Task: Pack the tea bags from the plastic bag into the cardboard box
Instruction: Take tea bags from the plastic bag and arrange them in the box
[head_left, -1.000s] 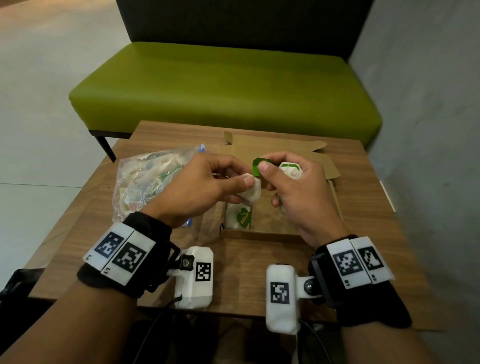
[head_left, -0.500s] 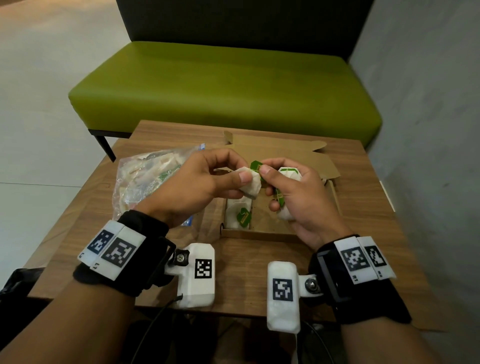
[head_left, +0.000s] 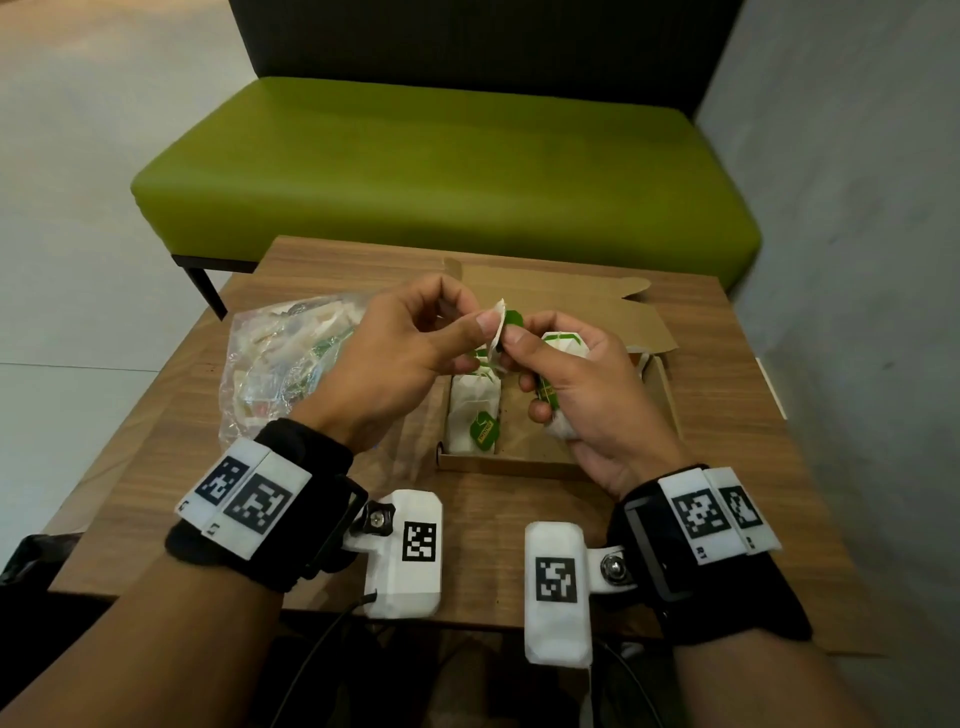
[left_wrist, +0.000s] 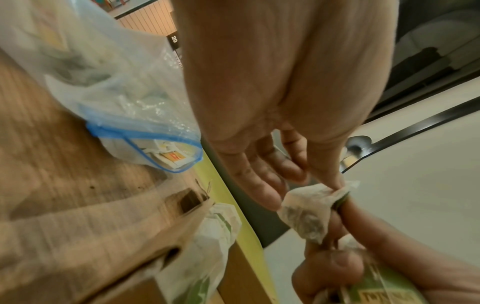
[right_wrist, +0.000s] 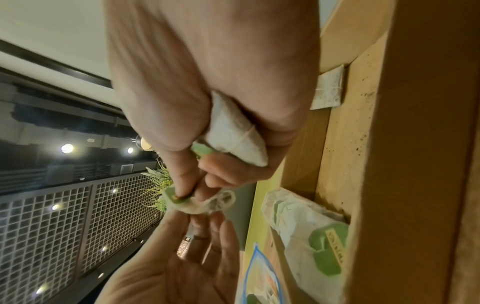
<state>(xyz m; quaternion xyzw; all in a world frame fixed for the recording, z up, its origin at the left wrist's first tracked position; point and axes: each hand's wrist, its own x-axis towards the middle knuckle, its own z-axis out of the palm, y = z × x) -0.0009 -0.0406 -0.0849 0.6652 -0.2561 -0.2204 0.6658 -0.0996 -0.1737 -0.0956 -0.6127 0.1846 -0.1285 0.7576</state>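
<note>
Above the open cardboard box, my left hand pinches a white tea bag by its top edge between thumb and forefinger. The left wrist view shows this tea bag hanging from the pinch. My right hand pinches its green tag and holds more tea bags curled in the palm. From the right wrist, those palm tea bags and the tag are visible. Tea bags lie in the box's left side. The clear plastic bag of tea bags lies to the left.
The box and bag sit on a small wooden table. The box lid lies open towards a green bench behind the table. A grey wall runs along the right.
Both hands rose slightly above the box. The left hand lifted the tea bag and turned it edge-on, while the right thumb stayed on the green tag.
</note>
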